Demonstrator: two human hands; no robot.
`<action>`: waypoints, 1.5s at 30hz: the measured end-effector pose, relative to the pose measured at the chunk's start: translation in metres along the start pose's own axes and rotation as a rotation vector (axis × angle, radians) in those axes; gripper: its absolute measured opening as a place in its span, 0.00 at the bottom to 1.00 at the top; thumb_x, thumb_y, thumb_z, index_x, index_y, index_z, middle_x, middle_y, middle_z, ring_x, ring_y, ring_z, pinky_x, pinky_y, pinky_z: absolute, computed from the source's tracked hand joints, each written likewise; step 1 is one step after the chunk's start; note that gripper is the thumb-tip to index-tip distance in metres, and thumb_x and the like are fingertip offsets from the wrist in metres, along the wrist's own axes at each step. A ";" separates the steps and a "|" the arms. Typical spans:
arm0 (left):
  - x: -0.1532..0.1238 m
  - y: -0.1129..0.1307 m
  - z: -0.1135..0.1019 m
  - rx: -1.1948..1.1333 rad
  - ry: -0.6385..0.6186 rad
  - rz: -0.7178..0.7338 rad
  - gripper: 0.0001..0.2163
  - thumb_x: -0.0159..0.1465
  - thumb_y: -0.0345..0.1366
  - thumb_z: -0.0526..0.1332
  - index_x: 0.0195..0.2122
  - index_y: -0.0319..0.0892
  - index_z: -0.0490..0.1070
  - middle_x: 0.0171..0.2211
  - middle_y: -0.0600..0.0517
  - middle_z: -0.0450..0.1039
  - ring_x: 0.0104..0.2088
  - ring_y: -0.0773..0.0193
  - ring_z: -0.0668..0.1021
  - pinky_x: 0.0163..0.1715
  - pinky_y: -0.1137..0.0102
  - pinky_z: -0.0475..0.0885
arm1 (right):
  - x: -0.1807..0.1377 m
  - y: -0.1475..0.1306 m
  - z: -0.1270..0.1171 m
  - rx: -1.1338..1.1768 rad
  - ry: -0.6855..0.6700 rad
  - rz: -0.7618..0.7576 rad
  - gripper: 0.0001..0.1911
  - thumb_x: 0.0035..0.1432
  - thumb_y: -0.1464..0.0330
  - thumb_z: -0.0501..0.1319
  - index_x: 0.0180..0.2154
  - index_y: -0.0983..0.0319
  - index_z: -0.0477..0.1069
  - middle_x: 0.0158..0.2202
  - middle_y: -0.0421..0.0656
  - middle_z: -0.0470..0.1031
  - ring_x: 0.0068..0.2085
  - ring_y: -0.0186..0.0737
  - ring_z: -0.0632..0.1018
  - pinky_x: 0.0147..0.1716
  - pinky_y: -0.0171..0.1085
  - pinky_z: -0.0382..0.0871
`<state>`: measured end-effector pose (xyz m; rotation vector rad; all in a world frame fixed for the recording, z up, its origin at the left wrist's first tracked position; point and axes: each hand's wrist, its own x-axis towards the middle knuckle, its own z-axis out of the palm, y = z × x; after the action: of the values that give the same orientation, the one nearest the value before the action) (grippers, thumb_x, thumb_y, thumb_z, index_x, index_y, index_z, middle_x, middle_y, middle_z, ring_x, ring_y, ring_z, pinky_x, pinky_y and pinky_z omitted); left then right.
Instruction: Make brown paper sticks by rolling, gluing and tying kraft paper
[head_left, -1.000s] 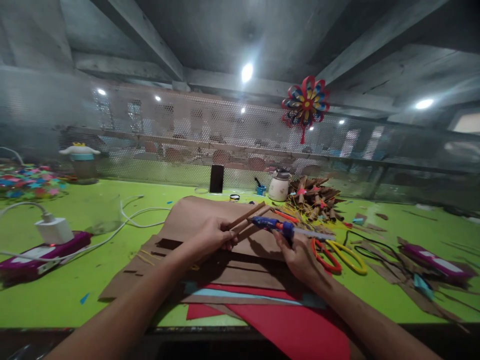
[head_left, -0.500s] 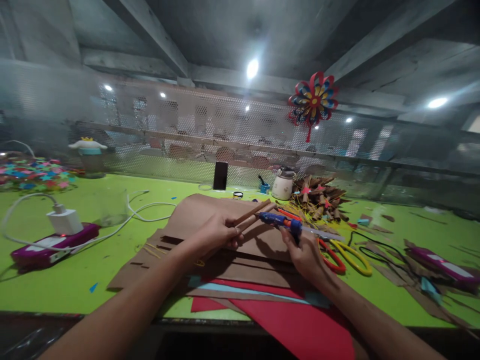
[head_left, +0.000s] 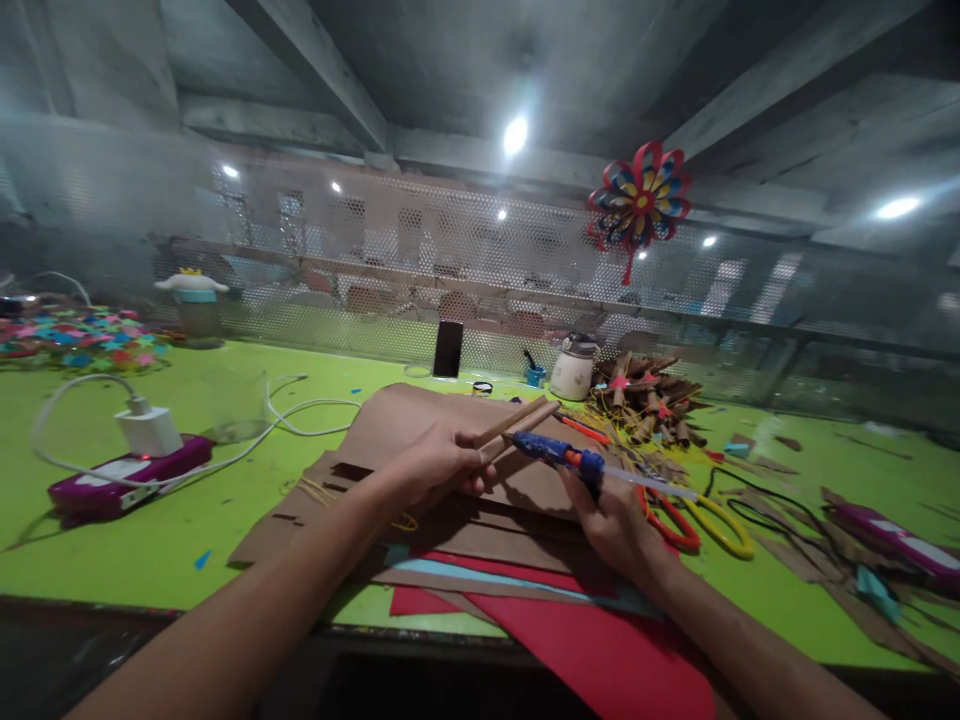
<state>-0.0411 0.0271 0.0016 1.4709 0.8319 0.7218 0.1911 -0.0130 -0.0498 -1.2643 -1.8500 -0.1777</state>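
Between the fingers of my left hand (head_left: 442,462) are two thin brown paper rolls (head_left: 519,420), lying close together and pointing away to the right. My right hand (head_left: 619,515) is wrapped round a blue glue gun (head_left: 559,452). Its nozzle rests at or just over the nearer roll, close to my left fingertips; whether it touches I cannot tell. A clear glue stick (head_left: 649,483) sticks out of the gun's back. Below both hands lie brown paper sheets (head_left: 405,425), with red paper (head_left: 592,640) at the table's front edge.
Scissors with red and yellow handles (head_left: 720,528) lie right of my right hand. Behind them is a heap of brown paper rolls (head_left: 649,395) beside a white jug (head_left: 574,370). Purple power strips (head_left: 131,480) sit at both sides, and a phone (head_left: 448,350) stands at the back.
The glue gun's nozzle has shifted slightly down along the rolls toward my left fingers. Both hands keep their hold. The whole view has swung a little to the left.
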 end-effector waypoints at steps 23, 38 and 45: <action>-0.007 0.007 0.002 0.003 0.047 -0.024 0.09 0.50 0.31 0.61 0.33 0.36 0.74 0.23 0.49 0.73 0.22 0.69 0.71 0.23 0.74 0.66 | -0.001 -0.003 -0.003 -0.034 0.069 -0.047 0.17 0.61 0.60 0.49 0.34 0.64 0.69 0.28 0.48 0.74 0.31 0.44 0.75 0.30 0.38 0.65; -0.003 0.001 -0.001 -0.091 0.035 -0.055 0.16 0.51 0.32 0.62 0.42 0.36 0.72 0.27 0.48 0.73 0.22 0.69 0.71 0.24 0.72 0.67 | 0.004 0.003 -0.004 -0.015 0.106 0.046 0.19 0.60 0.58 0.50 0.32 0.65 0.71 0.27 0.48 0.75 0.28 0.43 0.74 0.28 0.38 0.65; -0.002 0.000 0.005 -0.103 0.075 -0.087 0.16 0.51 0.28 0.61 0.43 0.35 0.70 0.22 0.52 0.71 0.20 0.71 0.70 0.24 0.72 0.66 | 0.007 -0.002 -0.005 0.010 0.094 0.060 0.19 0.60 0.57 0.50 0.32 0.65 0.71 0.25 0.47 0.74 0.28 0.43 0.74 0.27 0.37 0.64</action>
<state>-0.0381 0.0222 0.0017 1.3151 0.8971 0.7473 0.1918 -0.0115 -0.0409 -1.2815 -1.7292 -0.1921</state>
